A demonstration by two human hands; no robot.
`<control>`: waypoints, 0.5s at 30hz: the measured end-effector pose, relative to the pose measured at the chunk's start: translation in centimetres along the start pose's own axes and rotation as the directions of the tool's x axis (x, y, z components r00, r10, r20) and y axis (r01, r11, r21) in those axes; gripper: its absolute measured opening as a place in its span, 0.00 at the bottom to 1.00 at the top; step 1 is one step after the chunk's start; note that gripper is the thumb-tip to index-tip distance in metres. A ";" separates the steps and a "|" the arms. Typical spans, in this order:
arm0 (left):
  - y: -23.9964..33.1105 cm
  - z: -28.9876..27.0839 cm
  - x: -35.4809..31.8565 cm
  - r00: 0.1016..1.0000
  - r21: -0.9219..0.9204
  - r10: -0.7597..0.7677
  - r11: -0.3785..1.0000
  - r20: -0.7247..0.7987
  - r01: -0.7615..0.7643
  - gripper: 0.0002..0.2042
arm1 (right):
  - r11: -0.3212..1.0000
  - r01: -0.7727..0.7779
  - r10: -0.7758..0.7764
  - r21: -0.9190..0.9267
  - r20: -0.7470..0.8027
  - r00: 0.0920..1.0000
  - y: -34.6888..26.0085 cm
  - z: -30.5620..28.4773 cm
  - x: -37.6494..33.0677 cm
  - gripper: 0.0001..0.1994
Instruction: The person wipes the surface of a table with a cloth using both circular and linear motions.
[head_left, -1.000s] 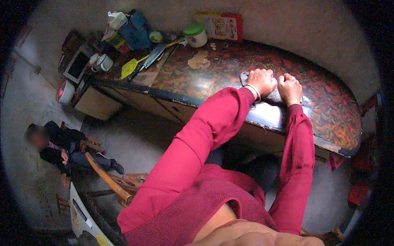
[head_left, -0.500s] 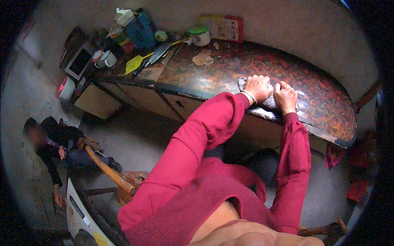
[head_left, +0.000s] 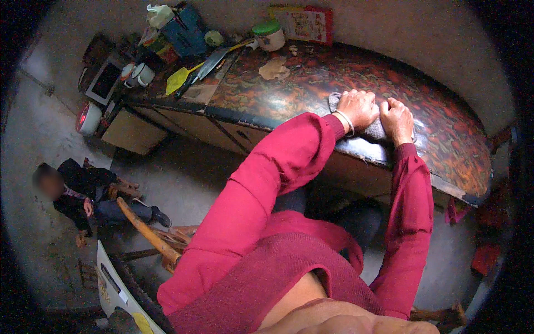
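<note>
Both my hands press on a bunched grey cloth lying near the front edge of a dark, red-brown patterned tabletop. My left hand, with a bangle at its wrist, is closed over the cloth's left part. Beside it, a small gap away, my right hand is curled over the right part. Much of the cloth is hidden under my fingers. The surface around it shines with light.
At the table's left stand a green-lidded tub, a yellow fly swatter, a cleaver, an enamel mug and a blue bag. A person sits at the far left, near a wooden chair.
My hands and the cloth appear slightly farther right, while the whole view has shifted a little. The seated person's lower arm has moved up.
</note>
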State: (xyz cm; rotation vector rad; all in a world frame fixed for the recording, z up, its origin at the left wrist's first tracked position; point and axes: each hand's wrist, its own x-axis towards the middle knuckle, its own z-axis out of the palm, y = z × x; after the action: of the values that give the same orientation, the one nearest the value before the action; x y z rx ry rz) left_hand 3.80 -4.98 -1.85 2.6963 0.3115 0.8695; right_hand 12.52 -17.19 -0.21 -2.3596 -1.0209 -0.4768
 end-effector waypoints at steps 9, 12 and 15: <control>-1.6 1.6 3.2 0.995 0.001 -0.092 0.996 0.027 0.092 0.14 | 0.995 -0.097 0.097 -0.034 0.022 0.995 0.6 1.5 3.2 0.17; -1.5 1.8 3.2 0.995 0.009 -0.100 0.995 0.012 0.100 0.14 | 0.995 -0.084 0.084 -0.060 -0.005 0.996 1.2 2.2 2.9 0.17; -1.0 1.5 2.6 0.994 0.020 -0.103 0.995 0.024 0.102 0.14 | 0.989 0.030 -0.037 -0.142 -0.050 0.998 0.8 1.3 1.7 0.14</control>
State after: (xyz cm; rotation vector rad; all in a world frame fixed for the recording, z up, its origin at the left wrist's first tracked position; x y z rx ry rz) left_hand 6.63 -3.61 -1.97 2.6796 0.4502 0.8068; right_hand 14.37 -15.89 -0.68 -2.4420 -1.0348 -0.6400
